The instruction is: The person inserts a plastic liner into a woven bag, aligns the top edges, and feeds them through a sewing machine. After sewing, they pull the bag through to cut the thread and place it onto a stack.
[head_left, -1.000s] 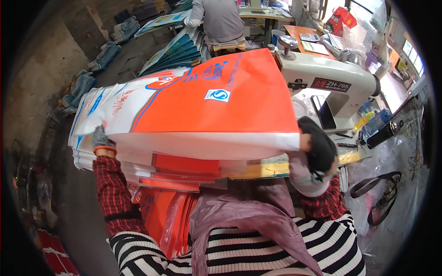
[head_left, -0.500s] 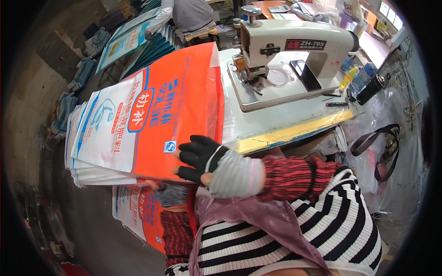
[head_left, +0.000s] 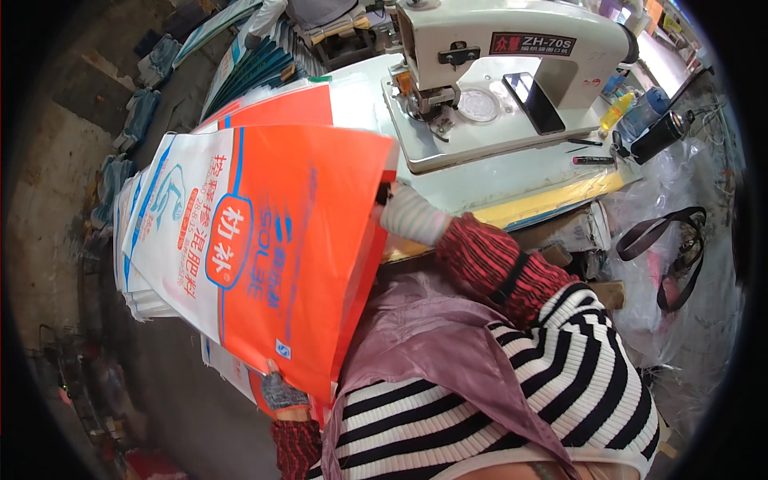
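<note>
A large orange and white woven bag (head_left: 272,240) with blue trim lies tilted in front of me, its orange end to the right. My left hand (head_left: 284,392), in a grey fingerless glove, grips the bag's near edge with the thumb on top. At the bag's right edge is my right hand (head_left: 390,200), in a black glove under a striped cuff. Its fingers are hidden behind the edge, so their grip cannot be seen. More bags of the same kind form a stack (head_left: 140,298) beneath, and another orange bag (head_left: 292,108) shows beyond the top one.
A white sewing machine (head_left: 512,48) stands on the table (head_left: 448,196) at the right, with a phone (head_left: 534,102) on its bed. Pens, bottles and a black flask (head_left: 662,136) are beside it. Behind the stack, a person's sleeve (head_left: 264,18) is near folded sheets (head_left: 256,68).
The top bag has come nearer and turned, uncovering another orange bag behind. My right hand went from its face to its right edge; my left hand moved nearer, along with its near edge.
</note>
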The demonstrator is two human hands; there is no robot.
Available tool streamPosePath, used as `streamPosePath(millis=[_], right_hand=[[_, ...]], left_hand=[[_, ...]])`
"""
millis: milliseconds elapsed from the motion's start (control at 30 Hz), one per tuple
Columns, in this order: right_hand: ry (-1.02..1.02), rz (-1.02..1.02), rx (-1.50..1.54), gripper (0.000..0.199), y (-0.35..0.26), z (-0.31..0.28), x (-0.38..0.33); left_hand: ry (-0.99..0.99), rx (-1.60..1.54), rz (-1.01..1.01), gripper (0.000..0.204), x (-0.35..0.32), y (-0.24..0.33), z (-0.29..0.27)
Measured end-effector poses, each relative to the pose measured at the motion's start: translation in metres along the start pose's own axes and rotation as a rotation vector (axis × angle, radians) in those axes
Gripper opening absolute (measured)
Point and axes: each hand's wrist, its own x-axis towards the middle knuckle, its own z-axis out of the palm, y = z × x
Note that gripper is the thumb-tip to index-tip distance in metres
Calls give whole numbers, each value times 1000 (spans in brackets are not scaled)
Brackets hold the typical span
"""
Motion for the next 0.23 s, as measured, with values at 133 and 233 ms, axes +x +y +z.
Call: streamPosePath(millis=[133, 233], right_hand=[[154, 104, 1307, 37, 26, 36, 30], [36, -47, 790, 42, 42, 41, 39]], left_hand=[[255, 449, 54, 47, -20, -11, -21], [327, 178, 35, 50, -16, -17, -15]])
